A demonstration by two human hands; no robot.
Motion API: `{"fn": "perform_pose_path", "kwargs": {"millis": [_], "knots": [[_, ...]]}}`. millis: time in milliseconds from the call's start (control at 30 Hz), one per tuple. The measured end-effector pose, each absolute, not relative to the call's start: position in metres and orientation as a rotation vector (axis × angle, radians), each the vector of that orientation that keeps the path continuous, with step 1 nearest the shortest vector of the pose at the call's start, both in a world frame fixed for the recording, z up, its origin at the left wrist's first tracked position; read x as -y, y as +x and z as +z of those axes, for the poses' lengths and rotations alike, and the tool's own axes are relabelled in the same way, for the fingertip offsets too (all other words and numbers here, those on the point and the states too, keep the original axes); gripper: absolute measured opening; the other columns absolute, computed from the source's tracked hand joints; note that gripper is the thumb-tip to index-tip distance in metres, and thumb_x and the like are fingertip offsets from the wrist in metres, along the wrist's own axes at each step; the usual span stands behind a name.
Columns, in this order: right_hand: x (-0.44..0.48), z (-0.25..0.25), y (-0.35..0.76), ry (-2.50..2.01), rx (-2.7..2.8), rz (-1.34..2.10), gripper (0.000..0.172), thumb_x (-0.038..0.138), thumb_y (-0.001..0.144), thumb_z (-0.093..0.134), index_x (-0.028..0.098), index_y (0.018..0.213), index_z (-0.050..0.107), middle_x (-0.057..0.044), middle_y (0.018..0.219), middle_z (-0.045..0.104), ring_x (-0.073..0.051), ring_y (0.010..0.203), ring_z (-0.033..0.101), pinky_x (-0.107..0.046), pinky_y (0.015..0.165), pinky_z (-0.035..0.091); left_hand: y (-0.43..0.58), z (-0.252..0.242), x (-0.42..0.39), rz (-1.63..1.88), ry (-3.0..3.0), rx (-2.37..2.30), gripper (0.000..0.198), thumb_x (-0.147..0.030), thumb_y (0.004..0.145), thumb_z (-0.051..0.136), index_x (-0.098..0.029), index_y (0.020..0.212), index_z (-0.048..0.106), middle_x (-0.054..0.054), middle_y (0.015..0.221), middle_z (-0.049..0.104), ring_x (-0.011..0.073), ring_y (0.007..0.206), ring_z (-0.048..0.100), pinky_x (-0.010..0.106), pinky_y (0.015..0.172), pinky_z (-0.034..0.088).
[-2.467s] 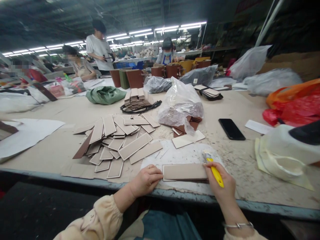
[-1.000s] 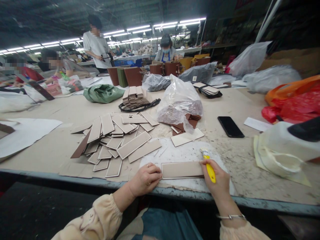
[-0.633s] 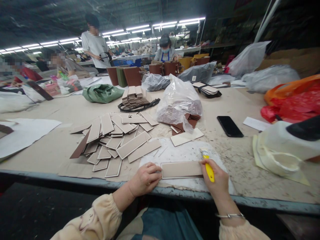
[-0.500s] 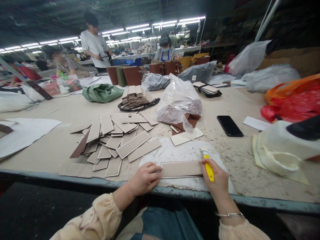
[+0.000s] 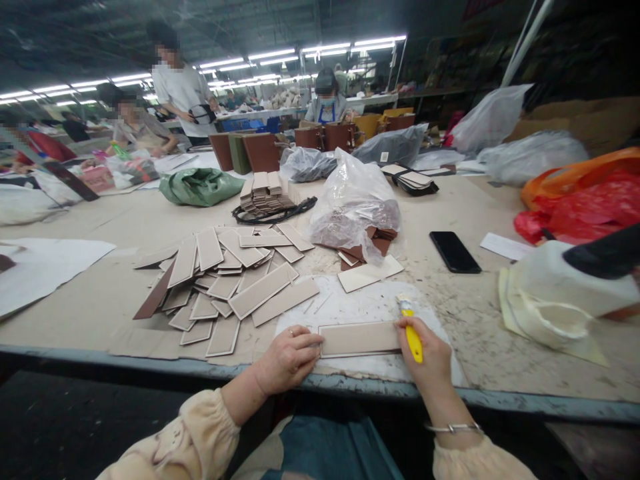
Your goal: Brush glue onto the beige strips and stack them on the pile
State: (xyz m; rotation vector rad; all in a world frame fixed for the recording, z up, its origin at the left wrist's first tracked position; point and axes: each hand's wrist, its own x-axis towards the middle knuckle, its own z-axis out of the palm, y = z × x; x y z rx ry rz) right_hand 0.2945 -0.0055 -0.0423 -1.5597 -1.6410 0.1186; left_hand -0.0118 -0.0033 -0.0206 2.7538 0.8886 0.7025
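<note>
A beige rectangular panel (image 5: pixel 359 339) lies flat on a white sheet (image 5: pixel 350 308) at the table's near edge. My left hand (image 5: pixel 290 357) rests curled at the panel's left end, fingertips pinching its edge. My right hand (image 5: pixel 425 353) is at the panel's right end, closed round a small brush with a yellow handle (image 5: pixel 412 335); the bristles point away from me.
A spread of several similar beige panels (image 5: pixel 227 277) lies to the left. Behind are a clear plastic bag of brown pieces (image 5: pixel 355 207), a black phone (image 5: pixel 454 251), a white container (image 5: pixel 565 293), red and orange bags (image 5: pixel 585 197) and several people at far tables.
The brush in my right hand has shifted slightly up along the panel's right end. My left hand has stayed at the left end. The view has drifted a little.
</note>
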Motion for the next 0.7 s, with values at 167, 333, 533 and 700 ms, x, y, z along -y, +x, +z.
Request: {"fn": "perform_pose_path", "kwargs": {"millis": [167,333,533,700], "knots": [[0.0048,-0.0444,0.2945,-1.547,1.648,0.119,0.015,0.03,0.087,0.05,0.022,0.09,0.062,-0.001,0.084,0.069,-0.018,0.072,0.067,-0.026,0.064,0.05,-0.0135,-0.0231,0.0034,0.681,2.758,-0.922,0.016,-0.016,0.087,0.052,-0.019,0.091,0.067,0.008,0.112,0.067,0.0194,0.094,0.057,0.038,0.087,0.05],[0.0049,-0.0437,0.2935,-1.548,1.662,0.104,0.013,0.029,0.087,0.05,0.022,0.09,0.061,-0.001,0.084,0.069,-0.017,0.072,0.066,-0.025,0.064,0.049,-0.0146,-0.0252,0.0031,0.669,2.761,-0.93,0.015,-0.015,0.086,0.054,-0.019,0.094,0.066,0.007,0.114,0.067,0.0196,0.096,0.057,0.037,0.088,0.05],[0.0046,-0.0407,0.2912,-1.546,1.662,0.12,0.015,0.03,0.088,0.049,0.022,0.086,0.06,-0.001,0.078,0.067,-0.017,0.068,0.065,-0.025,0.061,0.048,-0.0136,-0.0234,0.004,0.678,2.763,-0.929,0.017,-0.016,0.087,0.051,-0.019,0.092,0.067,0.009,0.11,0.067,0.0191,0.093,0.059,0.038,0.087,0.051],[0.0049,-0.038,0.2902,-1.537,1.664,0.119,0.015,0.031,0.089,0.048,0.022,0.086,0.06,-0.001,0.077,0.067,-0.017,0.067,0.065,-0.025,0.062,0.047,-0.0113,-0.0172,0.0044,0.692,2.758,-0.931,0.017,-0.014,0.087,0.05,-0.018,0.091,0.067,0.01,0.106,0.065,0.0201,0.094,0.057,0.037,0.084,0.051]]}}
